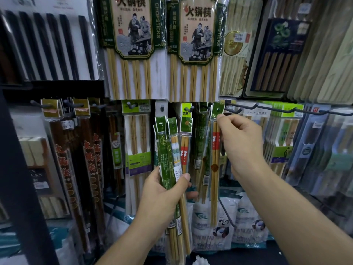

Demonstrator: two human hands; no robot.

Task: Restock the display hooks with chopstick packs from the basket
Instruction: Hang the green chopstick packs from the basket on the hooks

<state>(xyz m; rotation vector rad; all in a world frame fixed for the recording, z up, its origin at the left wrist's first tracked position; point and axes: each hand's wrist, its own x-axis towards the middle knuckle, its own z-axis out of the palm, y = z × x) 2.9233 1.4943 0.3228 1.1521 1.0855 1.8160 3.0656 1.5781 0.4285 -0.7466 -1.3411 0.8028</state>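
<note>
Person stands close to the display, both hands up at the lower row of hooks. The left hand (pixel 162 190) grips a bundle (pixel 172 150) of narrow chopstick packs, at least three, around their middle. They are fanned upright with the green headers on top, in front of the centre of the lower row.

The right hand (pixel 240 142) pinches the green header (pixel 217 110) of one pack (pixel 215 150) between thumb and fingertips. That pack hangs straight down from the pinch. Its hole is right at the tip of a dark hook (pixel 241 106), which runs off toward the right edge of the display. Whether the hole is on the hook is hard to tell. It looks just beside the tip, so probably not hung yet.

Around them:
- Hooks left of centre carry flat packs (pixel 136 140).
- The left edge has long dark packs (pixel 89 159).
- The top row has big bamboo packs (pixel 131 44).
- The long hooks to the right show bare wire at the front, with stock further back.
- Tissue packs (pixel 210 217) sit below the display.
- The basket is not in view.

Progress is mid-task. One pack is at the hook and needs sliding on, and the bundle in the left hand is left to hang. I can't judge how many were already hung or what is left in the basket. The next move looks fiddly, with a small hole, a floppy header and an upturned hook tip.
</note>
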